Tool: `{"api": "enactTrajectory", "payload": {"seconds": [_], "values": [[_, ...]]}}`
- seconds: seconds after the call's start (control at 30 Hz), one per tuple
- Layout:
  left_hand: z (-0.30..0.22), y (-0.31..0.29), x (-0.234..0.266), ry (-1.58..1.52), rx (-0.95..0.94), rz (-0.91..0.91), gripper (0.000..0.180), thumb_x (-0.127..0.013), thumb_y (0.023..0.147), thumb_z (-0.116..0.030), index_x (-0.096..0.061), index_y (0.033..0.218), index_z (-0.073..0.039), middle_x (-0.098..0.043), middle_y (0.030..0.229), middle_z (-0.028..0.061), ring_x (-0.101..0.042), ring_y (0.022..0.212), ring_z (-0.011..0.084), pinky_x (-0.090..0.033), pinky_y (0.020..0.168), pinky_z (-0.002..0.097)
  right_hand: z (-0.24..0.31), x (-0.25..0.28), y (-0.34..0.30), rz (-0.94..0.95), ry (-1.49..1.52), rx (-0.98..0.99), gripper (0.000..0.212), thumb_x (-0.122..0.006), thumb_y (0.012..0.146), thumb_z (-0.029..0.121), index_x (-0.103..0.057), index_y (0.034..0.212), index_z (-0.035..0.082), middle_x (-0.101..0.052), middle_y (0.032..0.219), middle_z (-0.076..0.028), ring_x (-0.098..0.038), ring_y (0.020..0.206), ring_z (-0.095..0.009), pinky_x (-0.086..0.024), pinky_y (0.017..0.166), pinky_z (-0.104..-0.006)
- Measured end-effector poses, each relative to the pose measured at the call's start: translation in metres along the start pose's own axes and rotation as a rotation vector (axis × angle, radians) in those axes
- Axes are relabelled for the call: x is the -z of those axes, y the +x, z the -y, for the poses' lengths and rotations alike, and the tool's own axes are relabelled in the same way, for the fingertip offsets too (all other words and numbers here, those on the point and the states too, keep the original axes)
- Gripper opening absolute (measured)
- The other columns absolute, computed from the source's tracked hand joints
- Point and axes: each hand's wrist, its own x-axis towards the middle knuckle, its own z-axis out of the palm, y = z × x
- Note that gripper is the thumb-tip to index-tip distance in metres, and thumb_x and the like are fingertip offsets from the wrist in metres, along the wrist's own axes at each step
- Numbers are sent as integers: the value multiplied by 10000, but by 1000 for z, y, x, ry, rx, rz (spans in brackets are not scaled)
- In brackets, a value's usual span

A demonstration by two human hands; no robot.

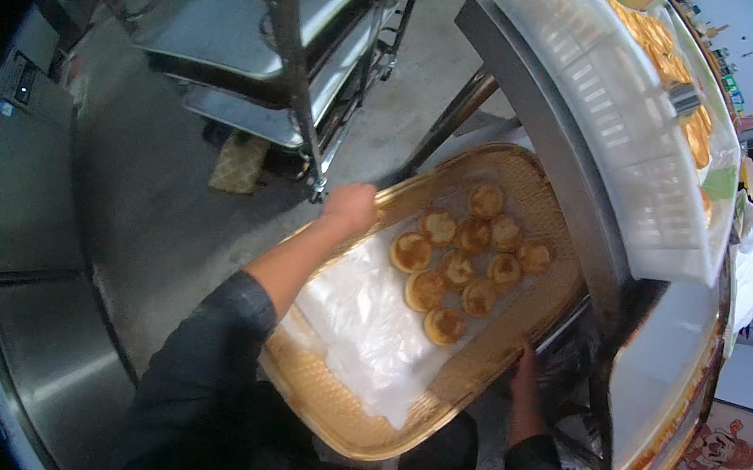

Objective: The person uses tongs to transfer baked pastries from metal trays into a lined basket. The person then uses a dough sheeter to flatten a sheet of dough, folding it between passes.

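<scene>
Sleeves (220, 338) dark and pushed back, both arms came in from the lower edge. The left arm stretched forward, its hand (351, 205) closed in a fist around the rim at the basket's upper left. The right hand (525, 388) met the rim on the other side, lower down; its fingers were hidden, so how firmly they gripped could not be told. Farther left, a metal rack (297, 82) held flat trays (222, 34). Between the hands was the woven basket (351, 431), lined with a whitish plastic sheet (361, 319). Eleven round, golden-brown pastries (457, 268) clustered on its upper-right half. At upper right, beyond a metal table edge (550, 144), a white slatted crate (587, 82) contained golden pieces (654, 39).
</scene>
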Motion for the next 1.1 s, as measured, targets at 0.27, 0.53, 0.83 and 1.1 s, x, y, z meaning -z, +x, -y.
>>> {"api": "enactTrajectory", "payload": {"seconds": [0.27, 0.53, 0.83, 1.1], "values": [[-23, 174, -50, -381, -497, 123, 630, -804, 789, -295, -649, 1337, -25, -737, 1201, 189, -707, 1089, 334, -553, 933, 429, 22, -18, 163, 111, 253, 146, 611, -688, 947, 516, -590, 1354, 72, -610, 1272, -120, -610, 1127, -301, -519, 958, -473], [72, -13, -62, -1155, -111, 316, 657, -703, 958, -367, -495, 1467, -6, -667, 1321, 161, -668, 1194, 257, -539, 1026, 410, 7, -20, 177, 110, 295, 237, 830, -706, 910, 606, -492, 1475, 37, -584, 1381, -130, -590, 1215, -310, -524, 961, -463], [-38, -76, -209, -1935, 255, 377, 480, -520, 1006, -242, -446, 1430, -29, -562, 1374, 174, -556, 1287, 358, -439, 1124, 560, 49, -38, 215, -53, 448, 360, 667, -702, 900, 655, -636, 1186, 57, -656, 898, -90, -611, 725, -213, -516, 635, -366], [-134, -9, -223, -1959, 230, 334, 477, -558, 983, -313, -474, 1380, -62, -525, 1337, 157, -546, 1225, 338, -505, 1016, 539, -84, 41, 201, -460, 96, 271, 523, -625, 995, 573, -655, 1019, 52, -594, 791, -51, -539, 599, -199, -468, 526, -380]]}}
